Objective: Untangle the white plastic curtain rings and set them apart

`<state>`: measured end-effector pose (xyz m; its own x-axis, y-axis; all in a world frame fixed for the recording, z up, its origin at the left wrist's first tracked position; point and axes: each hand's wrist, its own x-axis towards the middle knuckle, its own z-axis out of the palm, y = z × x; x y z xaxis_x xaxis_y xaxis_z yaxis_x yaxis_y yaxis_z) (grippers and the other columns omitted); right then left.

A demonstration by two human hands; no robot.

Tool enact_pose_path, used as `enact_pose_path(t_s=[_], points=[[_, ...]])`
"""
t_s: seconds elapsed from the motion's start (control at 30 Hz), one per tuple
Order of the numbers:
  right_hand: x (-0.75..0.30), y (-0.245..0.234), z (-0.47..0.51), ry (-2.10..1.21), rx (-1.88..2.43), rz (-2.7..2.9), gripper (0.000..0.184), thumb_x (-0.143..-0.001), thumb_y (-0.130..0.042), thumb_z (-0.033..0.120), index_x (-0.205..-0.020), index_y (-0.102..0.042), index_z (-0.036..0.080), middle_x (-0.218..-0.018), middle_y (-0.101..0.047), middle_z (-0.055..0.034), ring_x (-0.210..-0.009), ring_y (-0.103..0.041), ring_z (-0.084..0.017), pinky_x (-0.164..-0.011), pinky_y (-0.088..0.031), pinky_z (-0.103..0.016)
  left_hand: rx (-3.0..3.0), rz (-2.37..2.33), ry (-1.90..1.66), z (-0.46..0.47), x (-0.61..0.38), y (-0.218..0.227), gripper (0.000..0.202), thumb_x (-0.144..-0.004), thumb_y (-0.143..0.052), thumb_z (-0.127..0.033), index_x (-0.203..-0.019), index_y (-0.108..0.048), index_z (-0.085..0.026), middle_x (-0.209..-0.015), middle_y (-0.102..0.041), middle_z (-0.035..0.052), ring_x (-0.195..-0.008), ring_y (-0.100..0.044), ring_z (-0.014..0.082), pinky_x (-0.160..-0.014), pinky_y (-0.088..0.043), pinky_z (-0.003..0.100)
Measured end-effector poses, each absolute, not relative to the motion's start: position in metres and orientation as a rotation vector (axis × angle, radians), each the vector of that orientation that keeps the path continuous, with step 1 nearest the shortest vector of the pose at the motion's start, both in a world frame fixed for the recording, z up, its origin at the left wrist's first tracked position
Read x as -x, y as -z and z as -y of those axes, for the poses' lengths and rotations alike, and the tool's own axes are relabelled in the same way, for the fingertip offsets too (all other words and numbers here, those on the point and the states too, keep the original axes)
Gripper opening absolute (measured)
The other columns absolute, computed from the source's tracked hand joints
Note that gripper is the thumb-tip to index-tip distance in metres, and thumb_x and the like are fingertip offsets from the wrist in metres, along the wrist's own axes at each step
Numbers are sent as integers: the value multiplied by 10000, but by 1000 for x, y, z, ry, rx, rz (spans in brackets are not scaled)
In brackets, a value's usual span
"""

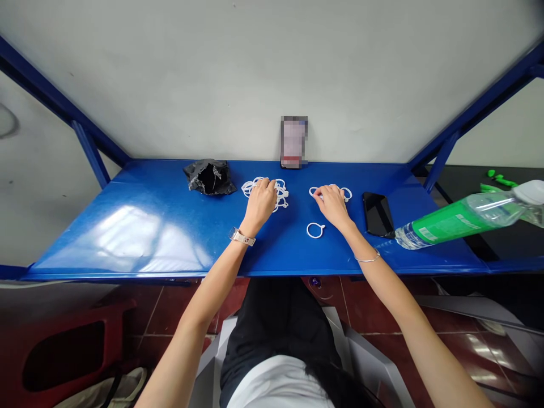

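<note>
A tangled pile of white curtain rings [281,194], each a thin loop with a small eyelet, lies at the middle of the blue table. My left hand [262,202] is on this pile with its fingers curled down and closed among the rings; the fingertips are partly hidden. Farther right, my right hand [333,203] pinches at a smaller group of white rings [347,194], which show on both sides of the fingers. One single white ring [315,230] lies flat on the table, apart from both hands and nearer to me.
A crumpled black plastic bag [209,177] lies open left of the pile. A phone [293,143] leans against the wall, and a dark phone [378,214] lies flat at right. Beside it, a green-labelled bottle [459,218] stands near the blue table's [148,215] right end.
</note>
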<state>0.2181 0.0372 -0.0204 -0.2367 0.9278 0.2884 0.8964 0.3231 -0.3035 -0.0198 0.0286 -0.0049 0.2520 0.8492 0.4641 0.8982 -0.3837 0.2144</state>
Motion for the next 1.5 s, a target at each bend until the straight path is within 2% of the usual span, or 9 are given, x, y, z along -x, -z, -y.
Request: enact_pose_path(t_s=[0.23, 0.37, 0.5, 0.63, 0.77, 0.93, 1.1, 1.27, 1.5], points=[[-199, 14, -26, -795, 1108, 1963, 297, -960, -502, 496, -864, -578, 225, -805, -631, -28, -847, -586, -208, -831, -461, -360, 2778, 1347, 1159, -20, 9, 7, 241, -984, -517, -279, -1168, -622, -163, -1151, -624, 124, -1077, -594, 239, -930, -490, 372], [-189, 16, -21, -1183, 953, 1706, 403, -849, -626, 617, -886, -569, 219, -759, -578, 17, -660, -538, -134, -657, -455, -284, 3131, 1287, 1209, -13, 0, 4, 291, -991, -502, -390, -972, -678, -158, -981, -667, 88, -914, -606, 202, -841, -488, 341], [-186, 12, -17, -1346, 922, 1557, 450, -783, -694, 638, -916, -583, 223, -714, -545, 37, -603, -470, -112, -606, -414, -267, 3319, 1377, 1319, -8, -5, 1, 435, -963, -504, -529, -891, -695, -145, -872, -679, 70, -778, -574, 169, -703, -448, 290], [-185, 4, -13, -1497, 856, 1417, 470, -775, -698, 638, -970, -610, 219, -722, -532, 27, -631, -482, -123, -624, -422, -276, 3391, 1514, 1540, -7, -6, -1, 516, -941, -488, -608, -862, -695, -141, -887, -699, 77, -823, -611, 178, -738, -455, 290], [-184, -3, -11, -1636, 816, 1272, 415, -811, -658, 604, -978, -606, 228, -642, -436, 52, -579, -432, -119, -594, -402, -274, 3450, 1568, 1885, -9, -4, -2, 511, -890, -566, -629, -820, -675, -135, -800, -676, 63, -785, -614, 162, -775, -466, 295], [-180, -7, -7, -1788, 768, 1240, 377, -831, -635, 571, -964, -591, 222, -573, -425, 74, -515, -382, -104, -598, -443, -277, 3558, 1749, 2085, -7, -5, -4, 515, -821, -652, -637, -795, -655, -123, -720, -661, 62, -643, -560, 122, -628, -409, 262], [-176, -7, -4, -1827, 782, 1280, 377, -832, -613, 584, -952, -566, 230, -548, -390, 93, -478, -323, -94, -587, -470, -287, 3677, 1906, 1847, -5, -6, -6, 515, -820, -644, -633, -690, -612, -136, -594, -595, 31, -592, -534, 113, -604, -367, 266], [-178, -3, -4, -1863, 813, 1325, 424, -816, -536, 643, -943, -536, 238, -535, -253, 93, -478, -228, -107, -514, -288, -266, 3728, 1937, 1803, -6, -5, -5, 501, -821, -635, -601, -582, -573, -166, -456, -395, -36, -514, -447, 105, -593, -369, 297], [-178, 4, -6, -1908, 745, 1370, 515, -828, -443, 728, -959, -531, 238, -485, -198, 110, -439, -179, -107, -514, -270, -270, 3774, 2001, 1902, -7, -8, -2, 658, -834, -641, -542, -427, -236, -219, -405, -224, -47, -497, -489, 123, -651, -443, 335]])
